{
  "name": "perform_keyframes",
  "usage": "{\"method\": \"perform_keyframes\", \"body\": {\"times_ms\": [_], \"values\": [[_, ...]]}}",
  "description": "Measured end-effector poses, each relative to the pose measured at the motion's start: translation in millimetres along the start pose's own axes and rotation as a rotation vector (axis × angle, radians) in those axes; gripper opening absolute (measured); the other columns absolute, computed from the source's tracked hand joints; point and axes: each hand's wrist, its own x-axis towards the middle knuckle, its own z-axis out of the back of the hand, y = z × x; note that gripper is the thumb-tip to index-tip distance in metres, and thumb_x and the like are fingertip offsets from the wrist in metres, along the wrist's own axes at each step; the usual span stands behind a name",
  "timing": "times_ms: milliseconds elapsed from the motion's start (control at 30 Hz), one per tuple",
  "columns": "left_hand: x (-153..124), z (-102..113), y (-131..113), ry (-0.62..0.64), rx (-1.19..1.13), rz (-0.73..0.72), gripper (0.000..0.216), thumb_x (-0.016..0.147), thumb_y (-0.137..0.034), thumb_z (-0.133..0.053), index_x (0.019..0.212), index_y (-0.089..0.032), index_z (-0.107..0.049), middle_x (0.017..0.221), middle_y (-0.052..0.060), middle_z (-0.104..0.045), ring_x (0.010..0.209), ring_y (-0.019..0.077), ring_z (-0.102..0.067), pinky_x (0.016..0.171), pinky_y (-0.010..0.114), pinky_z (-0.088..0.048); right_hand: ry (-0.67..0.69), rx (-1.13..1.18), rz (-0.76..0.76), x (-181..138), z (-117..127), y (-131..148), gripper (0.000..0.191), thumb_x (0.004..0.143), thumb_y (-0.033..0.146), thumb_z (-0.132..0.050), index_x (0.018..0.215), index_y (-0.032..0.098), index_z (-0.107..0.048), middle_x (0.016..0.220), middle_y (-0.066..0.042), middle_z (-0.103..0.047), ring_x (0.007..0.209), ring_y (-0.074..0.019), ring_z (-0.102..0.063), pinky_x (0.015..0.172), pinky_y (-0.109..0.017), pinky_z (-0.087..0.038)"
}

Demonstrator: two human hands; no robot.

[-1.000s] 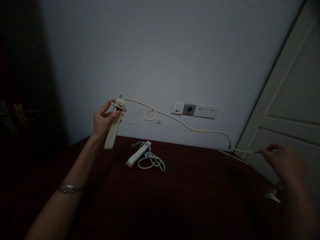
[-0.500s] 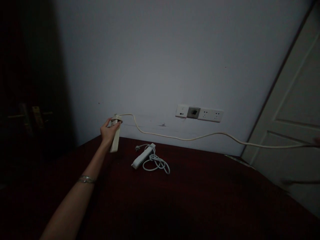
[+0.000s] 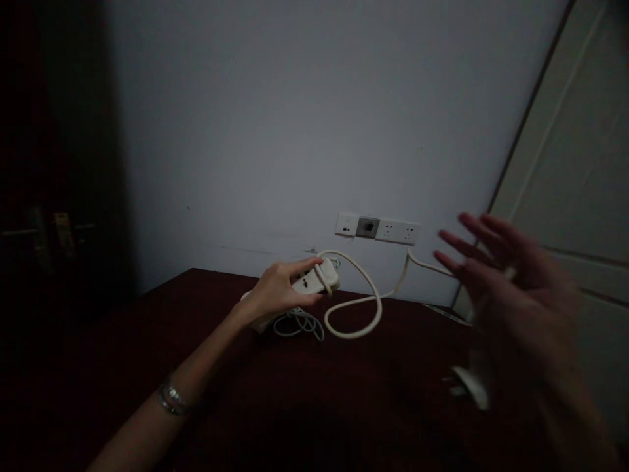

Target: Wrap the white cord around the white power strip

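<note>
- Now the left hand (image 3: 275,295) grips a cream power strip (image 3: 314,278) over the dark red table (image 3: 344,393).
- Its cord (image 3: 361,308) loops down, then runs to the right hand (image 3: 511,288), fingers spread; whether that hand pinches the cord is unclear.
- Likely light and rigid; best held by the body. The cord looks springy.
- A second strip (image 3: 295,321) lies beneath.

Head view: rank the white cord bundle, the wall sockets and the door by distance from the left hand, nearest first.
1. White cord bundle, on the dark red surface just under the left hand.
2. Wall sockets, on the wall, up and right.
3. Door, far right.
</note>
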Motion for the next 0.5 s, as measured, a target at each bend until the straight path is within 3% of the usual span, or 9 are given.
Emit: {"method": "perform_keyframes", "body": {"times_ms": [67,167,300,400,500], "values": [[-8.4,-8.2,-13.3,0.095,-0.003,-0.015,0.065,0.064,-0.032,-0.068,0.126,-0.020,-0.053,0.092,0.005,-0.066,0.072,0.0149,-0.057,0.064,0.028,-0.046,0.112,0.023,-0.054,-10.0,-16.6,-5.8,0.041,0.085,0.022,-0.050,0.125,0.030,-0.049,0.133,-0.007,-0.050,0.115,-0.0231,-0.053,0.095,-0.049,-0.044],[-19.7,-12.3,-28.1,0.197,-0.061,-0.063,0.062,0.065,-0.032,-0.069,0.124,-0.021,-0.055,0.095,0.004,-0.066,0.076,0.0149,-0.057,0.067,0.026,-0.046,0.322,-0.219,-0.036,-26.8,-21.1,-22.7,0.042,0.089,0.026,-0.043,0.131,0.023,-0.045,0.129,-0.011,-0.053,0.117,-0.0232,-0.051,0.099,-0.049,-0.039],[-32.4,-7.4,-38.3,0.246,-0.042,-0.153,0.063,0.064,-0.033,-0.071,0.124,-0.022,-0.055,0.096,0.004,-0.066,0.078,0.0155,-0.057,0.069,0.027,-0.045,0.593,-0.491,0.192,-49.6,-15.2,-35.1,0.045,0.090,0.028,-0.042,0.134,0.018,-0.042,0.131,-0.017,-0.051,0.121,-0.0261,-0.048,0.098,-0.050,-0.038],[-39.0,-1.7,-40.8,0.239,-0.022,-0.215,0.065,0.063,-0.035,-0.073,0.124,-0.022,-0.055,0.099,0.005,-0.067,0.079,0.0163,-0.057,0.071,0.028,-0.044,0.656,-0.654,0.418,-62.4,-15.5,-31.7,0.049,0.090,0.020,-0.040,0.139,0.016,-0.031,0.133,-0.021,-0.047,0.128,-0.0275,-0.038,0.101,-0.058,-0.028],[-43.0,2.7,-42.7,0.232,-0.026,-0.343,0.066,0.061,-0.036,-0.074,0.123,-0.022,-0.055,0.102,0.006,-0.067,0.080,0.0174,-0.057,0.074,0.030,-0.043,0.634,-0.785,0.518,-66.3,-20.3,-25.5,0.059,0.084,0.005,-0.034,0.141,0.012,-0.022,0.130,-0.024,-0.048,0.129,-0.0300,-0.036,0.099,-0.066,-0.020]]}}
